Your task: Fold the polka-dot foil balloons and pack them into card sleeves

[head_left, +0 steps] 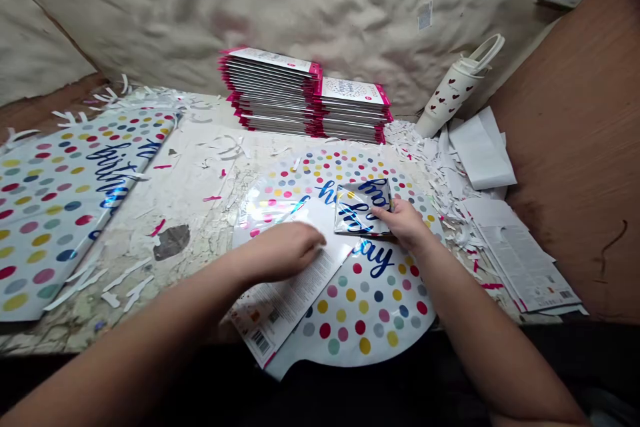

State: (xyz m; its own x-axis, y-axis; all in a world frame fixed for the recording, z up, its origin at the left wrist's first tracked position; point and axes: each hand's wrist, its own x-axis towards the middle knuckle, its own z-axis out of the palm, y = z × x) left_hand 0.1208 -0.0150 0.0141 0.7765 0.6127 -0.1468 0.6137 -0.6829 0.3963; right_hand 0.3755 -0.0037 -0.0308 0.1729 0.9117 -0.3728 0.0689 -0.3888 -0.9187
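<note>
My right hand (406, 223) pinches a folded foil balloon (357, 210) at its right edge, thumb on top. The folded square is silvery with dots and blue lettering. My left hand (295, 250) is closed, fingers curled over a white printed paper packet (285, 303) with a barcode at its lower end; whatever its fingertips hold is hidden. Beneath both hands a flat, round foil balloon (363, 327) with coloured dots and blue script lies spread on the table. The packet lies slanted over its left part, with the folded balloon just above the packet's upper right end.
Two stacks of pink-edged packets (273, 97) stand against the back wall. A white tumbler with hearts (447, 97) leans at the back right, near paper scraps (440, 173). More printed packets (525, 260) lie at right. Several dotted balloons (65, 213) lie at left on the worn table (200, 180).
</note>
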